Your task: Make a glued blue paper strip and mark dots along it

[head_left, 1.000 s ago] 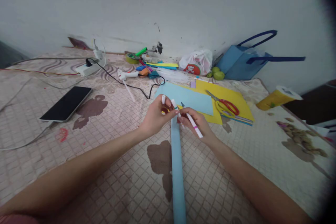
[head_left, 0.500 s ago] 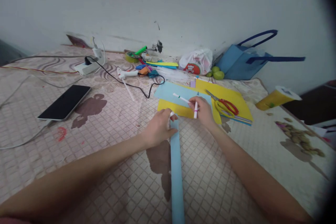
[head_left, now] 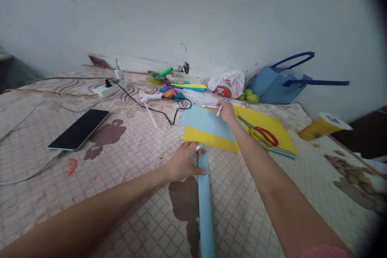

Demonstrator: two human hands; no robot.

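A long light blue paper strip runs toward me over the quilted cloth. At its far end my left hand is closed around a small white object, its thumb near the strip's edge. Farther off, my right hand is closed on a thin white pen with pinkish marks. Another slim white stick lies by its fingertips, beyond the light blue sheet. Under that sheet is yellow paper. Red and yellow scissors rest on the yellow sheets to the right.
A phone with a cable lies at left, near a power strip. A white glue gun trails a black cord. Behind are a plastic bag, green fruits and a blue bag; ginger-like roots lie right.
My right hand has moved away from me with the pen, toward the far edge of the blue sheet. My left hand still holds the white object. The camera view has tilted up.
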